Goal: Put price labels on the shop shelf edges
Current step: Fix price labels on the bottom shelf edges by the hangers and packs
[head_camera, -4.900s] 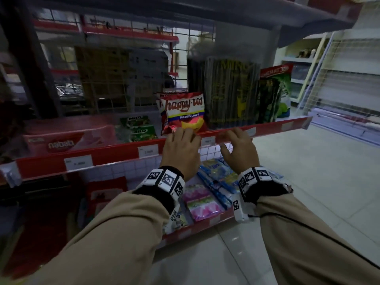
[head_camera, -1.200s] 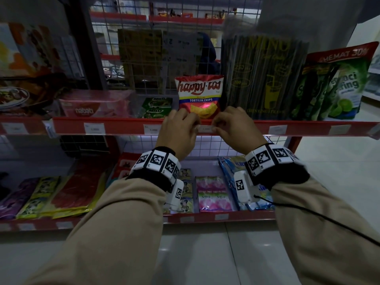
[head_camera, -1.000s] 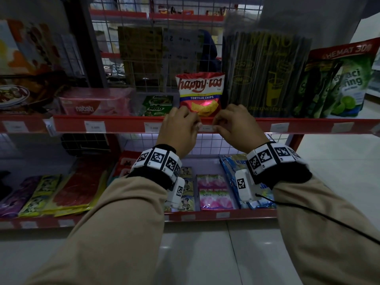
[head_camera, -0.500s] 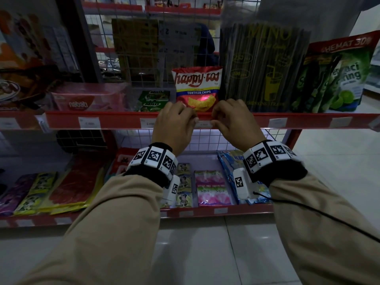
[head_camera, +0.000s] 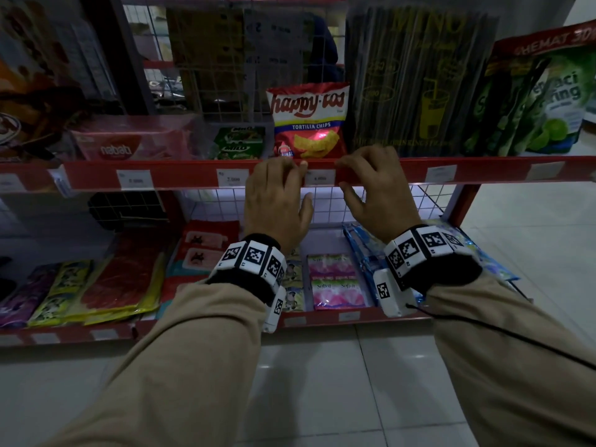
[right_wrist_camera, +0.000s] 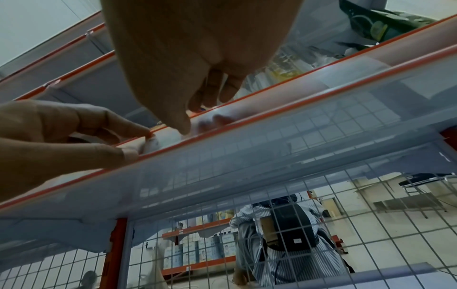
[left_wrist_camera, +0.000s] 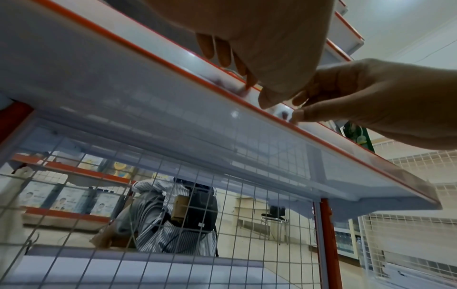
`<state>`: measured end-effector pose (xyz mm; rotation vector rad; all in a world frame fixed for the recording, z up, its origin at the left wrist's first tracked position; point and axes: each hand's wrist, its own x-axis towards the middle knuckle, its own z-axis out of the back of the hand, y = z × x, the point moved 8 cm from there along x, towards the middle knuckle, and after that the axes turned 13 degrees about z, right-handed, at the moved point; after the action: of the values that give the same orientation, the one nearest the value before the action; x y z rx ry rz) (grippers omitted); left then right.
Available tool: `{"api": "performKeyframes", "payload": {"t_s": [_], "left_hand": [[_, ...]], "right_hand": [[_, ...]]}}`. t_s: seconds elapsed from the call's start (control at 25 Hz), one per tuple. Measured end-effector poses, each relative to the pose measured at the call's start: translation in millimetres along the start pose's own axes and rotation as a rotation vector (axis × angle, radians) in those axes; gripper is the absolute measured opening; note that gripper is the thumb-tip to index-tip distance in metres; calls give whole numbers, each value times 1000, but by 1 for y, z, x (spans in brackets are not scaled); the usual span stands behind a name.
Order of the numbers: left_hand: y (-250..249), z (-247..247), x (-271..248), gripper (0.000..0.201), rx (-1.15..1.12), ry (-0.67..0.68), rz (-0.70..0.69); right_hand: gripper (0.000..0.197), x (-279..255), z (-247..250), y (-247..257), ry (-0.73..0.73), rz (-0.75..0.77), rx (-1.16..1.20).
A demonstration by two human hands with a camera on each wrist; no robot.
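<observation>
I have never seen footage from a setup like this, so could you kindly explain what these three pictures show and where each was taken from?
There is no machine here: a person wears one camera on the head and one on each wrist. The head view looks down at the left hand and right hand, both at the red shelf edge. Between them sits a white price label in the edge strip, just below a bag of tortilla chips. The two wrist views look up from under the shelf. In them the fingers of both hands pinch or press the strip at the label's ends; neither hand carries anything loose. Other labels are already in place along the edge. Through the wire mesh behind the shelf, another person in a striped shirt is visible.
</observation>
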<state>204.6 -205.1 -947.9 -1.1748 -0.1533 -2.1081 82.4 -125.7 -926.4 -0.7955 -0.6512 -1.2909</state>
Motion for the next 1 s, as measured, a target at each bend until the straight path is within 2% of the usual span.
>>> {"api": "performKeyframes", "payload": {"t_s": [0.12, 0.2, 0.32, 0.56, 0.68, 0.8, 1.0], "left_hand": [[-1, -20, -21, 66, 30, 121, 49], [-2, -33, -39, 72, 33, 152, 77], [-4, -56, -70, 67, 20, 202, 65], [-3, -134, -159, 45, 67, 647, -87], [-3, -157, -203, 48, 72, 765, -91], [-2, -170, -231, 53, 107, 826, -101], [-4, -171, -243, 61, 118, 794, -68]], "right_hand": [[26, -22, -5, -4, -27, 0, 18], [24, -46, -18, -9, 22, -41, 76], [21, -97, -46, -13, 180, -119, 153], [18, -210, -100, -2, 535, -228, 269], [20, -246, -113, 10, 641, -182, 238], [25, -262, -119, 15, 680, -132, 188], [38, -271, -121, 21, 667, -71, 78]]}}
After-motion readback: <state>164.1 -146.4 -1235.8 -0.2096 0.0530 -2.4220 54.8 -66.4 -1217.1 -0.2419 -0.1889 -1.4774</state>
